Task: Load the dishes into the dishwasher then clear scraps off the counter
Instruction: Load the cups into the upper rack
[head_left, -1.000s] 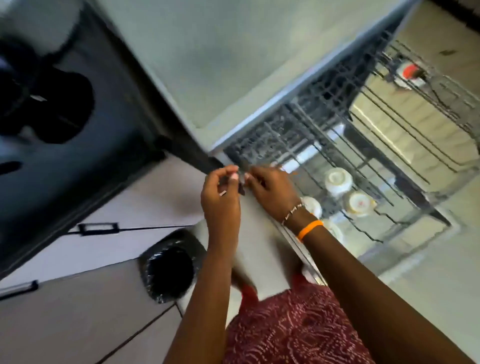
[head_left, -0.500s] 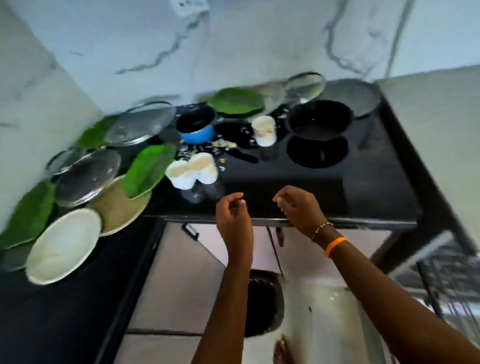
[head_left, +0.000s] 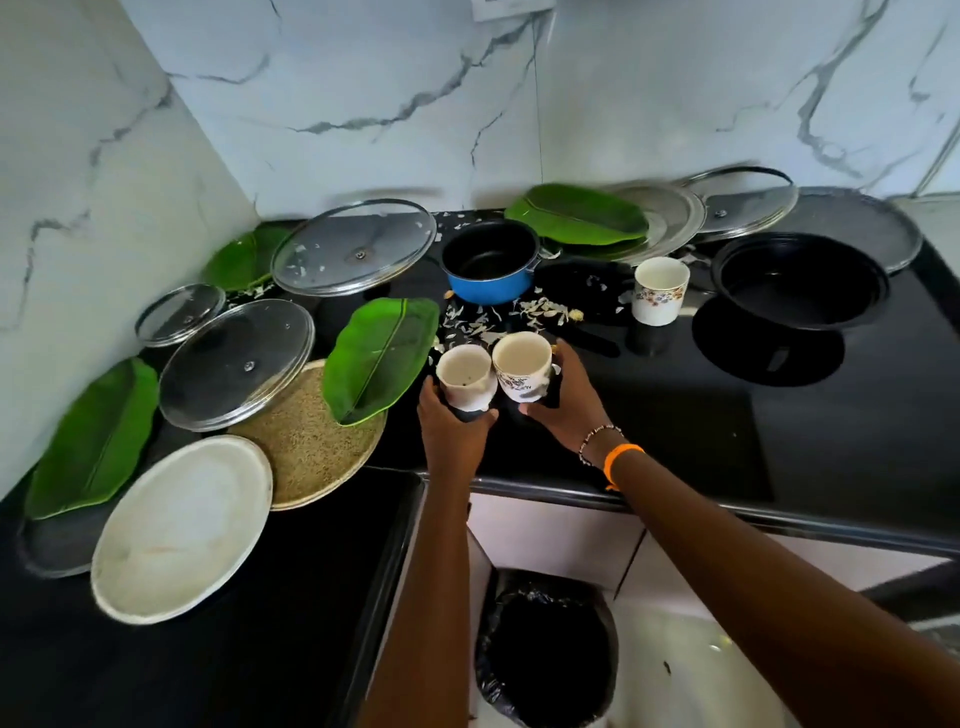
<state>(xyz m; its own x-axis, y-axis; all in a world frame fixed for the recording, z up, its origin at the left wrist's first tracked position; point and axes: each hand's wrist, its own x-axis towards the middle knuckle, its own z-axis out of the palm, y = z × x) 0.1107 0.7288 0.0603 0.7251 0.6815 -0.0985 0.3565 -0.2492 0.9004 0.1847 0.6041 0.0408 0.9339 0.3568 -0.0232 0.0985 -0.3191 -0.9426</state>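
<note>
Clearly you had a cup in each hand: your left hand (head_left: 457, 431) was curled round the plain white cup (head_left: 464, 375), and your right hand (head_left: 563, 400) gripped the flowered cup (head_left: 522, 367), the two cups touching at their rims at about the centre of the black worktop (head_left: 779, 415). To do this step well, you needed, I judge, to keep both cups upright as you raised them, part them a little so the rims did not knock, and clear the worktop edge before turning to the dishwasher, which was out of view.

A third cup (head_left: 660, 290) stood at two o'clock from your hands, near a black pan (head_left: 802, 280). At twelve o'clock sat a blue pot (head_left: 491, 267), with pale scraps (head_left: 498, 317) scattered between it and the cups. Green leaf plates (head_left: 382, 358), glass lids (head_left: 236, 364) and a white plate (head_left: 182, 527) lay from nine to seven o'clock. White marble-patterned walls (head_left: 363, 78) met in a corner at eleven o'clock, and a bin with a black liner (head_left: 545, 649) stood on the floor at six o'clock.
</note>
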